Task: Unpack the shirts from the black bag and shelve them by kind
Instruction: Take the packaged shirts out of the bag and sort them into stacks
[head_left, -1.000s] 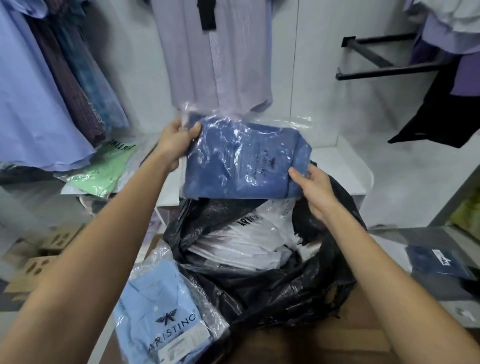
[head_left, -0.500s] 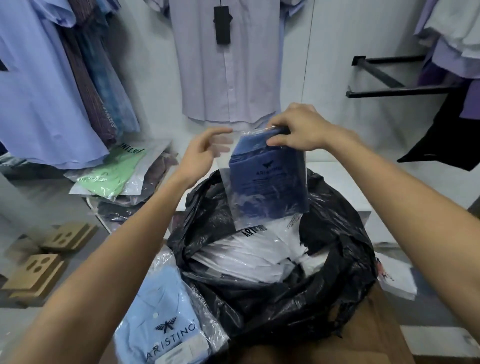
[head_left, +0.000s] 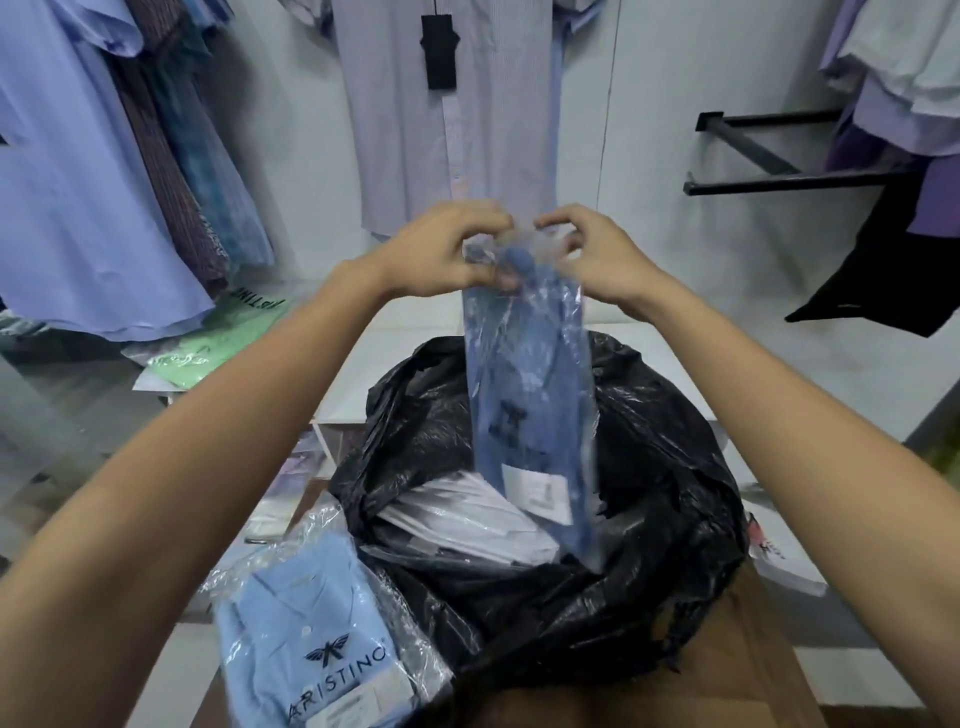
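Both hands meet at the top edge of a blue packaged shirt, each grip clamped on the clear plastic. The left hand pinches the wrapper's upper left corner, fingers curled and knuckles up. The right hand pinches the upper right corner, thumb and forefinger bent together. Both forearms reach forward and inward, wrists raised. The shirt hangs upright from the two grips, its lower end with a white label dipping into the mouth of the black bag. Inside the bag lie white packaged shirts. Touching the bag's left side lies a light blue packaged shirt marked ARISTINO. Farther left, a green packaged shirt rests under hanging shirts.
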